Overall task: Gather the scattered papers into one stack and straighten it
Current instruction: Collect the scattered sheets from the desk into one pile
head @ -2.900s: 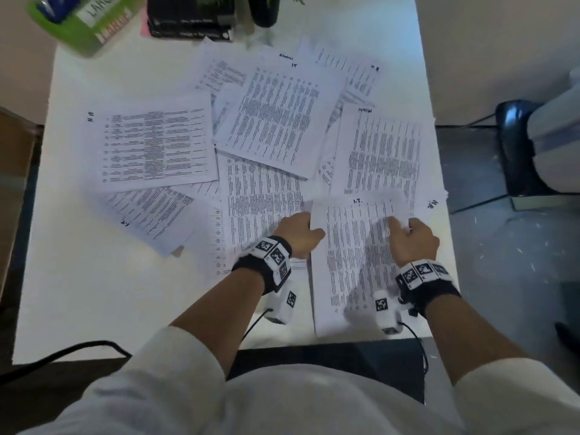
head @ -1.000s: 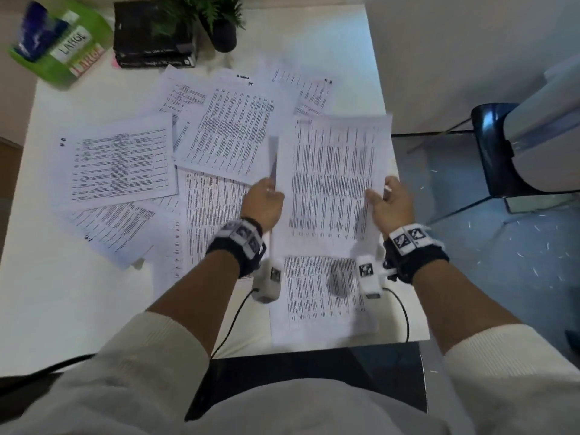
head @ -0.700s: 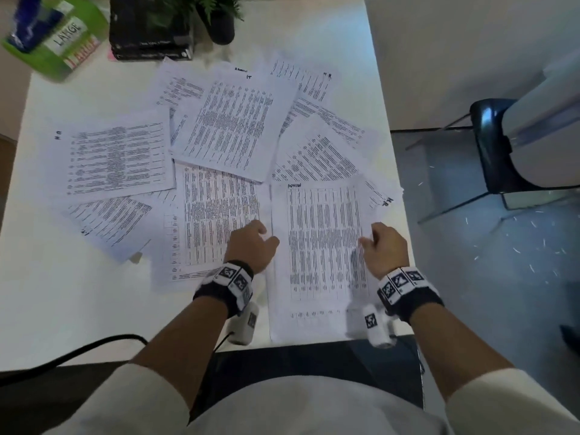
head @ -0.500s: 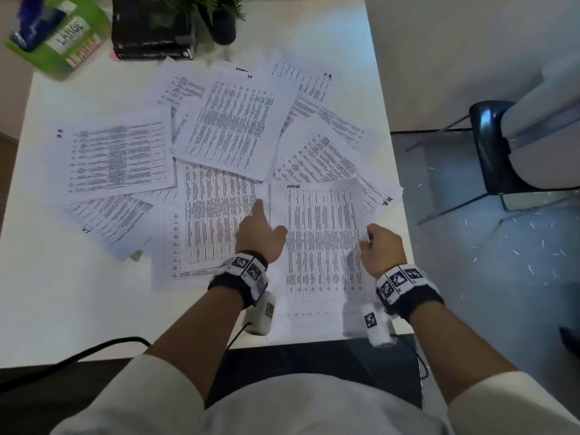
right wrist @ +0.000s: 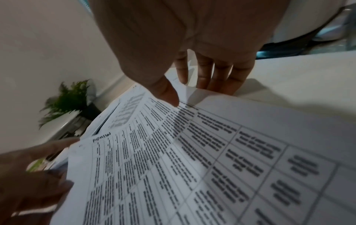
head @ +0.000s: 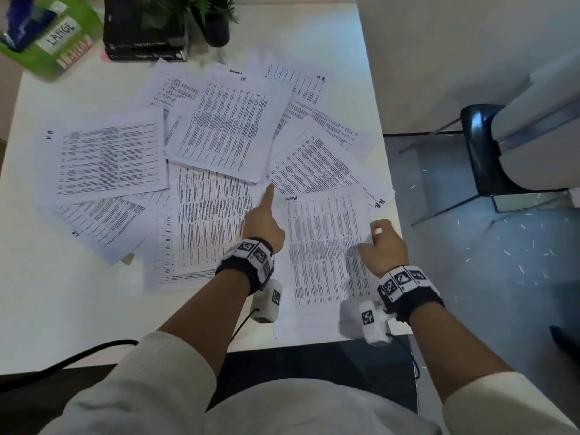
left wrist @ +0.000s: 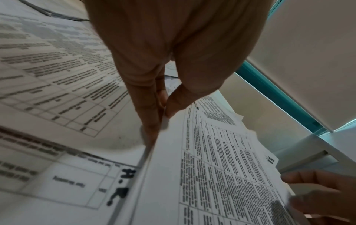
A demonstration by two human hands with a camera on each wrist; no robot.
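Since 0.5 s ago, the left hand point(head: 263, 221) has slid farther up the left edge of the near stack of printed white sheets point(head: 326, 246), its index finger now straight and reaching the stack's far-left corner. From the left wrist view, its thumb and fingers pinch that raised left edge. The right hand point(head: 383, 246) has hardly shifted: its thumb lies on top of the stack's right edge and its fingers are spread beneath, so it holds the sheets there, lifted slightly off the white rectangular surface point(head: 62, 309).

This stack sits at the near-right corner of the surface, with its right edge close to the surface's right edge and its near edge almost at the front edge. Bare surface lies open to the near left. About 7 loose printed sheets point(head: 226, 130) fan out overlapping across the middle and far part, 1 of them poking just past the right edge; the exact count is hard to tell where they overlap.

Along the far edge stand 1 green box labelled LARGE point(head: 50, 36), 1 pile of black books point(head: 144, 29) and 1 small potted fern point(head: 213, 20). 1 black cable point(head: 78, 356) runs off the near-left edge.
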